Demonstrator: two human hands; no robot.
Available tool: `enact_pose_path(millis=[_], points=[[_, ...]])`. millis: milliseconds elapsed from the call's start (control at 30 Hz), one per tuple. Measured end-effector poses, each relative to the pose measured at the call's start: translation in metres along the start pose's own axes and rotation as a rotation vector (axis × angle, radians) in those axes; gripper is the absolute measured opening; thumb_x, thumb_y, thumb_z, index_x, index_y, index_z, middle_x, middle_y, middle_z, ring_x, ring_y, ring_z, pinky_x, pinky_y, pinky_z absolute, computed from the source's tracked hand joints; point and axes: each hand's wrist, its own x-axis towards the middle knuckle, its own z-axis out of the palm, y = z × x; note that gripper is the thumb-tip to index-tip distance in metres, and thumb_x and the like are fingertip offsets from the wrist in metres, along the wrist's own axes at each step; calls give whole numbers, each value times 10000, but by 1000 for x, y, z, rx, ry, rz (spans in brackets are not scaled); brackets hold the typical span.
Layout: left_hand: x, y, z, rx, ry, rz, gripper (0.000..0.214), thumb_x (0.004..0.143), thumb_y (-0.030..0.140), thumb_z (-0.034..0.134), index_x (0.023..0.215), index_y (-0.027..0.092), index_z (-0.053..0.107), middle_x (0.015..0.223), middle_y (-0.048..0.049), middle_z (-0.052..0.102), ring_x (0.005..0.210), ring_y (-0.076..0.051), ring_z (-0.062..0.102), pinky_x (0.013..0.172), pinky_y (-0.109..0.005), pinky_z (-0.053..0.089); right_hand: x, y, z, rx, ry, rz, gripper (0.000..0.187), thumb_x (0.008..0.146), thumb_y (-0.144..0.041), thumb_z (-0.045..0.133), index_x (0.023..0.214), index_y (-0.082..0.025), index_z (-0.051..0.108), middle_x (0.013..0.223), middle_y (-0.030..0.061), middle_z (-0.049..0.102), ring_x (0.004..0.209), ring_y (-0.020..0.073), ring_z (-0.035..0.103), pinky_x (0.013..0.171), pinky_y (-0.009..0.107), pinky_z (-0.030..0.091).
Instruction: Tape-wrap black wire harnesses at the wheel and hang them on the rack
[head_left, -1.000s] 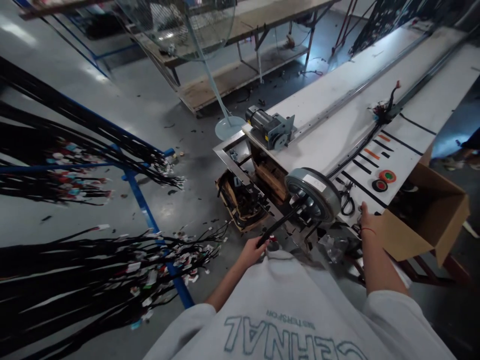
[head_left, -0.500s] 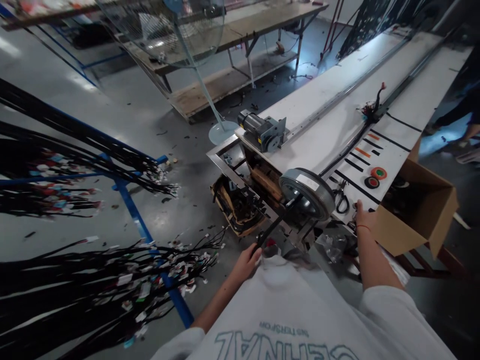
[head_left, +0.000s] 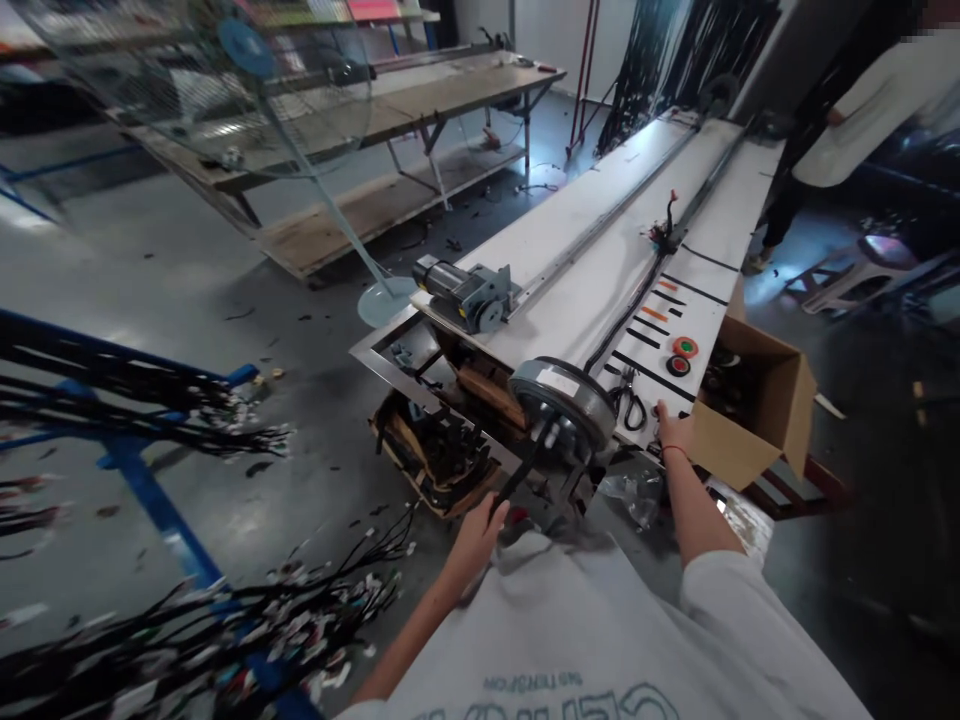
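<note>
- As you stand at the near end of the long white table (head_left: 600, 270), a laid-out harness (head_left: 637, 290) already lies along it, beside the black and orange marks. It ends in a knot of connectors farther up.
- To your left, the blue rack (head_left: 142, 480) carries bundles of black harnesses (head_left: 247, 620) whose tagged ends hang out toward your left arm.
- The pedestal fan (head_left: 225, 90) stands beyond the table's left corner, well apart from both hands.
- The cardboard box (head_left: 750, 440) sits open just beside your right wrist, at the table's right edge.
- Another person (head_left: 862, 110) stands at the far right, well away from you.
- The round metal wheel (head_left: 562, 400) caps the near end between your hands, with the grey motor (head_left: 465, 290) behind it.
- The black cable (head_left: 517, 475) runs from under the wheel down into your left hand (head_left: 476, 540), which is closed around it below table level.
- Your right hand (head_left: 675, 432) rests on the table's near edge. I cannot tell whether it grips the edge.
- The scissors (head_left: 630, 405) lie just left of that hand, and two tape rolls (head_left: 682, 355) lie near, just beyond it.
</note>
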Motion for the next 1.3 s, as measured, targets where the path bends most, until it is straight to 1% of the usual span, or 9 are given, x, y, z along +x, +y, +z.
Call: enact_pose_path(millis=[333,533,633,700,767,833,933,1067,1300], points=[[20,12,12,-3,-92,15,433,894,587,423,851,186,580,787,-44,665,775,-198,616,762,-315,478,7,4,7,0,34,39,815,800,-639,657,1304,-18,502,1256,317,580,1196,384,564,999,425,429],[30,4,14,-336,-178,-74,680,887,744,327,929,128,613,672,-34,628,641,-164,594,634,-287,477,7,2,8,-16,62,62,805,799,-658,641,1285,-29,510,1227,317,593,1195,396,566,1001,475,436],[42,4,13,-555,-179,-116,808,863,765,401,1337,116,487,1000,-130,709,676,-161,653,620,-287,507,8,2,9,-12,69,49,793,802,-660,633,1271,-31,521,1244,319,584,1205,416,558,1004,515,438],[56,10,13,-661,-127,-116,921,829,735,531,1538,236,218,1353,-190,575,720,-143,677,614,-273,523,7,2,9,-4,74,41,779,801,-649,639,1258,-27,532,1249,323,581,1207,427,555,1007,527,437],[75,20,12,-739,-54,-118,1062,786,679,656,1564,365,6,1527,-191,397,759,-127,684,595,-248,530,6,0,7,-4,76,39,765,799,-628,652,1252,-22,538,1257,320,579,1205,432,555,1012,530,435],[96,34,12,-802,37,-135,1130,767,612,728,1553,405,-57,1502,-161,436,760,-111,678,589,-226,535,3,-2,5,-10,72,38,742,804,-609,658,1246,-23,547,1258,310,583,1204,429,557,1013,524,438],[121,54,11,-841,157,-211,983,811,541,723,1560,345,117,1222,-93,650,675,-89,648,594,-212,543,-2,-7,1,-12,63,55,736,804,-614,656,1249,-37,555,1259,296,587,1202,424,560,1004,520,448],[127,64,12,-839,199,-319,734,858,549,661,1473,284,360,1061,-60,675,630,-93,640,596,-223,545,-6,-11,-1,28,79,77,763,764,-594,713,1268,-43,555,1261,296,589,1200,432,556,1014,528,434],[121,57,16,-768,81,-363,689,903,605,547,1463,273,322,1076,-79,679,688,-118,675,581,-208,499,-1,-7,1,4,80,40,797,751,-575,736,1278,-16,526,1274,331,563,1217,463,533,1025,574,407]])
